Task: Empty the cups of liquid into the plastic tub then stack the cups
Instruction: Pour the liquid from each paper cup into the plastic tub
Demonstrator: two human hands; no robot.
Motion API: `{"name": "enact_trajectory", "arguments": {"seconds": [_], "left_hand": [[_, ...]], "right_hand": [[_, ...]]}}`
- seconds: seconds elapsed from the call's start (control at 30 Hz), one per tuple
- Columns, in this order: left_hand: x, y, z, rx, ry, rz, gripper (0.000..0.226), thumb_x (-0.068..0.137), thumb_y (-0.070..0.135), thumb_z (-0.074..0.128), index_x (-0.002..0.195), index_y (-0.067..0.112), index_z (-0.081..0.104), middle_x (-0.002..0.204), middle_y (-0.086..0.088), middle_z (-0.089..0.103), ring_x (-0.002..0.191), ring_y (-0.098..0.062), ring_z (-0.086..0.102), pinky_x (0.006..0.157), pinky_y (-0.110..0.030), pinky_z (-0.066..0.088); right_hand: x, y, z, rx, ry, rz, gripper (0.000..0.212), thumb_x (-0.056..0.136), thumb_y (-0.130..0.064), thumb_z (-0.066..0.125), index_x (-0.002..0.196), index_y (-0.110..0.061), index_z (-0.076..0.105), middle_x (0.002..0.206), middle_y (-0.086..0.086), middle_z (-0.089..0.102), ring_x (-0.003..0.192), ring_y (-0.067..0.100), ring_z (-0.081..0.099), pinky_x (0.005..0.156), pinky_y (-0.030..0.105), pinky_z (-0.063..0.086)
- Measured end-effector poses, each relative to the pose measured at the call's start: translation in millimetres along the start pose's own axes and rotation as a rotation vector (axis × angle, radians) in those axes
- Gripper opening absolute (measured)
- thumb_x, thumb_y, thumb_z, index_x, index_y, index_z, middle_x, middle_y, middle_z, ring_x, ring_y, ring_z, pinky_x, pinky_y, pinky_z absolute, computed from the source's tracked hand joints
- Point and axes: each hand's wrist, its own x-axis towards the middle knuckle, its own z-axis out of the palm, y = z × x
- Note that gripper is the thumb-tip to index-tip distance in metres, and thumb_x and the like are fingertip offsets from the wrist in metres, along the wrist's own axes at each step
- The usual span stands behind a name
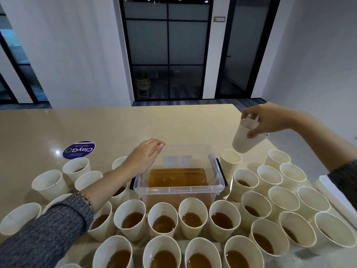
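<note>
A clear plastic tub [178, 189] with amber liquid stands mid-table. Several white paper cups ring it; those in front, such as one cup [163, 219], hold brown liquid. My right hand [264, 118] grips a tilted white cup [244, 139] by its rim, in the air right of the tub, above an upright empty cup [230, 161]. My left hand [144, 154] hovers with loosely bent fingers by the tub's far left corner, holding nothing; whether it touches the rim is unclear.
A round purple sticker [79, 149] lies on the beige table [135, 124] to the far left. Empty-looking cups [283, 200] crowd the right side. A white flat thing [328, 188] lies at the right edge. The table's far edge meets a floor and glass doors.
</note>
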Motion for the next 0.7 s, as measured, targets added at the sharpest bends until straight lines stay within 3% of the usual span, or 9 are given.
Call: {"name": "enact_trajectory", "arguments": {"seconds": [0.33,0.47,0.7], "left_hand": [[0,1,-1,0.002,-0.002,-0.003,0.043,0.103,0.041,0.03,0.128,0.018,0.057,0.127,0.006,0.058,0.12,-0.011,0.05,0.102,-0.031,0.041],[0,2,-1,-0.001,0.004,-0.006,0.042,0.104,0.04,0.031,0.128,0.018,0.058,0.127,0.005,0.058,0.119,-0.011,0.05,0.102,-0.032,0.042],[0,2,-1,-0.006,0.004,-0.012,0.042,0.104,0.04,0.031,0.128,0.018,0.057,0.128,0.005,0.058,0.12,-0.011,0.051,0.103,-0.033,0.043]], "right_hand": [[14,-56,15,0.055,-0.093,-0.212,0.049,0.076,-0.04,0.078,0.118,-0.039,0.053,0.11,-0.01,0.062,0.096,0.017,0.059,0.079,0.029,0.05],[16,-60,22,0.167,-0.034,-0.238,0.055,0.075,-0.042,0.078,0.123,-0.043,0.051,0.112,-0.009,0.063,0.098,0.015,0.059,0.087,0.035,0.053],[6,-62,67,0.553,0.189,-0.206,0.085,0.068,-0.04,0.085,0.136,-0.047,0.034,0.121,-0.008,0.057,0.107,0.016,0.055,0.097,0.038,0.051]]}}
